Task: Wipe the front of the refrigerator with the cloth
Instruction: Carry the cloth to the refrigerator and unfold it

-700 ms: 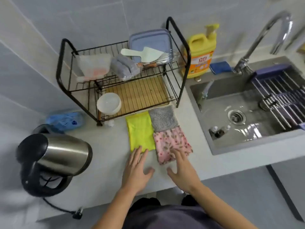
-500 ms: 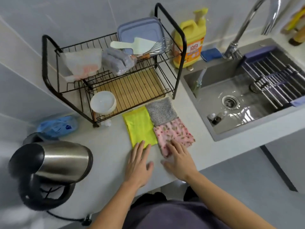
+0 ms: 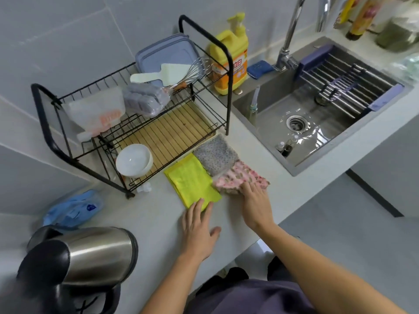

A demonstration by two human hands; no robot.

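Three cloths lie side by side on the counter [image 3: 158, 223], just near of the rack [image 3: 172, 132] and left of the sink [image 3: 272, 132]: yellow cloth [image 3: 191, 184], grey cloth [image 3: 215, 156], pink cloth [image 3: 240, 175]. The right hand [image 3: 256, 205] curls its fingers into the pink cloth's near edge, bunching it. The left hand [image 3: 199, 232] lies flat, fingertips on the yellow cloth.

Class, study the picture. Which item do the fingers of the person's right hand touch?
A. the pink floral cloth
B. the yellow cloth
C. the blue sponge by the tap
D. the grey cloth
A: the right hand lays its fingers on the near edge of the pink floral cloth, while the left hand touches the yellow cloth.
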